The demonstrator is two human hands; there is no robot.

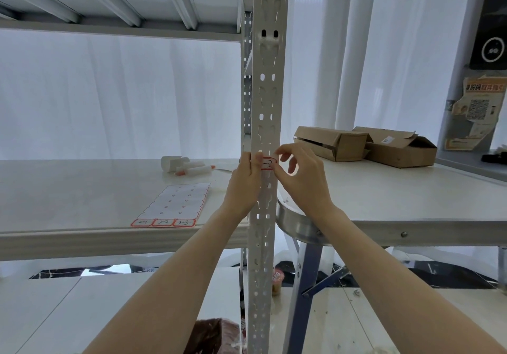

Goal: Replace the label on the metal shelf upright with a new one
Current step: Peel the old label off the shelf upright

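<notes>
The red-edged label (267, 163) sits on the front of the upright (276, 85), where the left hand (245, 182) wraps the upright and thumbs the label's left end to steady it, while the right hand (300, 181) pinches its right edge with curled fingers, seemingly working that corner.

I've got open shelf (68, 189) left of the upright (268, 101), broken only by a label sheet (178, 202) and markers (192, 167); right, boxes (365, 145) block the table's (397, 197) back.

Red-bordered label (267, 164) on perforated upright (268, 93)
</notes>
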